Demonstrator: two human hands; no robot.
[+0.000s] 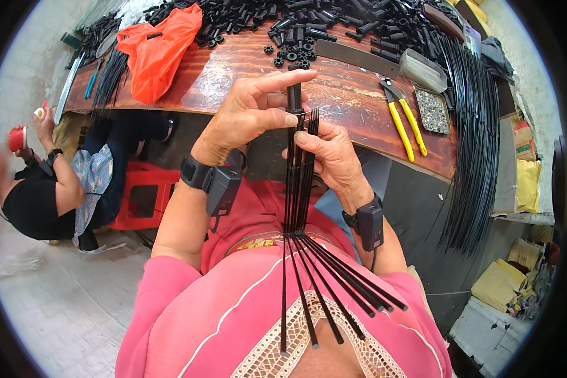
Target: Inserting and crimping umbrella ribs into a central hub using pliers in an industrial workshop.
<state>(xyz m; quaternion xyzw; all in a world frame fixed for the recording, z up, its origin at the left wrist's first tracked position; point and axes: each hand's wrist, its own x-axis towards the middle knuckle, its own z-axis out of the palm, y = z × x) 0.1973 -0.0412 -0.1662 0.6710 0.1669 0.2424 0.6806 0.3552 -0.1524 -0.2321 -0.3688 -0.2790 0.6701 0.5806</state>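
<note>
My left hand (252, 113) grips a black plastic tube (295, 97) that stands upright, its thumb pressed to the front and its index finger reaching across near the top. Thin black rods (296, 195), looking like umbrella ribs, run down from the tube toward my chest, where their lower lengths (334, 277) fan out. On the right side of the bundle, my right hand (331, 154) pinches several rods between thumb and fingers. Short upper rod ends stick up beside the tube, above my right thumb. Fine detail where rods and tube meet is partly hidden by my fingers.
On the wooden table (233, 60) lie a heap of black plastic tubes (233, 16), yellow-handled pliers (402, 120), a tray of small metal pieces (432, 110) and an orange-red bag (160, 53). Long black rods (469, 151) hang over its right edge. Another person (44, 189) sits at left.
</note>
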